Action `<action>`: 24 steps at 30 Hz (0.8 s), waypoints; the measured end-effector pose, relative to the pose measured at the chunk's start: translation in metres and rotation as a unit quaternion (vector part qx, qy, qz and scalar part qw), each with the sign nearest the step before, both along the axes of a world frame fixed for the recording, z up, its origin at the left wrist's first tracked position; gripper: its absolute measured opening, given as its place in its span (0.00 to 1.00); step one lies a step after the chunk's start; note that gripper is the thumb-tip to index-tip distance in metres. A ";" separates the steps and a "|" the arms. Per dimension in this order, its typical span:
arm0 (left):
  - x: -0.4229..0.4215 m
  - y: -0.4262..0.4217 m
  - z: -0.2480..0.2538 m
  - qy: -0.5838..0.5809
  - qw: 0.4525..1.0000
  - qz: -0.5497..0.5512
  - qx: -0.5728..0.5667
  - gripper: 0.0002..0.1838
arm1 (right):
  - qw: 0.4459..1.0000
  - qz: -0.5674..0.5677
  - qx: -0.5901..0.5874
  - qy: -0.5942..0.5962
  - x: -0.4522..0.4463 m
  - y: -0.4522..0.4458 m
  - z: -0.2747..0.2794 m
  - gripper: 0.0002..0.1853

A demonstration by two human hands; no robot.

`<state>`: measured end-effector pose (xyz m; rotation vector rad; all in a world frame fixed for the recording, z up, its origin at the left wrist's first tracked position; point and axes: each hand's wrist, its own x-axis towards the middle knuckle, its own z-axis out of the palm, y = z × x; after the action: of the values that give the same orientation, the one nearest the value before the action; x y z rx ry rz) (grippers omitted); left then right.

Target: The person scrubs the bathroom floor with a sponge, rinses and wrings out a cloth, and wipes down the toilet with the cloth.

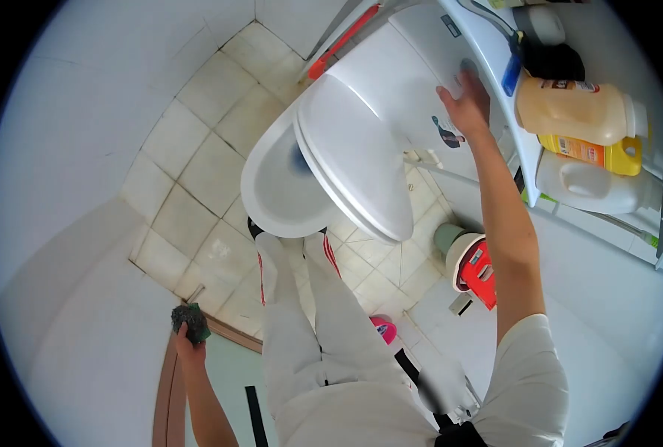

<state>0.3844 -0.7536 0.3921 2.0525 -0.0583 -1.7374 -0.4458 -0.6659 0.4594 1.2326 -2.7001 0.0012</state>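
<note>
My left hand is closed round a dark, wiry scouring pad with some green on it, held out at the lower left. On the other side, my right hand reaches to the top of the white toilet tank, its fingers spread near a round button. It grips nothing that I can see. Below the tank, the toilet lid stands raised at an angle over the bowl, which has bluish water inside.
A shelf at the right holds a large tan bottle, a yellow bottle and a white jug. A bin with a red bag stands on the tiled floor. A red-handled tool leans behind the toilet.
</note>
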 end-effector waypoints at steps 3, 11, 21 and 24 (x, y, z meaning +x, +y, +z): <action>0.026 -0.002 -0.004 0.024 1.000 -0.010 0.001 0.26 | 0.995 -0.008 0.074 0.060 -0.014 -0.012 -0.010 0.33; 0.044 -0.006 -0.002 -0.017 0.999 0.009 0.032 0.20 | 0.978 -0.175 0.085 -0.076 0.007 -0.051 0.027 0.39; 0.023 -0.006 0.001 0.008 0.998 0.056 0.000 0.25 | 0.964 -0.230 0.101 -0.092 -0.004 -0.057 0.021 0.51; 0.028 -0.003 0.003 0.011 0.998 0.055 0.002 0.25 | 0.980 -0.182 0.056 -0.061 -0.004 -0.044 0.004 0.47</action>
<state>0.4120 -0.7570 0.3952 2.0009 0.0634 -1.6945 -0.4494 -0.7095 0.4637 0.7658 -3.0305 -0.1277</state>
